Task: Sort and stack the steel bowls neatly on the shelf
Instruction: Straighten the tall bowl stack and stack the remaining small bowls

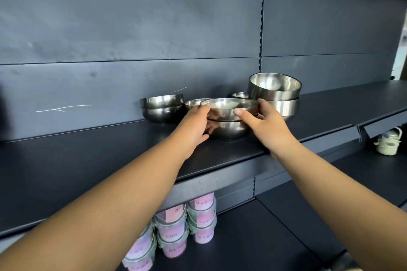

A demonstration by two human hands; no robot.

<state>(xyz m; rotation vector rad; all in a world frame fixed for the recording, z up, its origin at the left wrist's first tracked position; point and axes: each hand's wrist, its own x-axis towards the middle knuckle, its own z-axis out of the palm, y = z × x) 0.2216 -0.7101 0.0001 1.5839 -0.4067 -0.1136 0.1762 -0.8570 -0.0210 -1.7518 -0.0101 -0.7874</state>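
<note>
A steel bowl sits nested on top of another steel bowl at the middle of the dark shelf. My left hand grips the top bowl's left rim, and my right hand grips its right rim, thumb on the front. To the left stands a stack of two bowls. At the right a taller stack of two larger bowls stands, its top bowl tilted. A single bowl and a small bowl show behind the held one.
The shelf's back panel rises right behind the bowls. On the lower shelf stand several pink-labelled plastic tubs. A small pale teapot sits on a lower shelf at the right.
</note>
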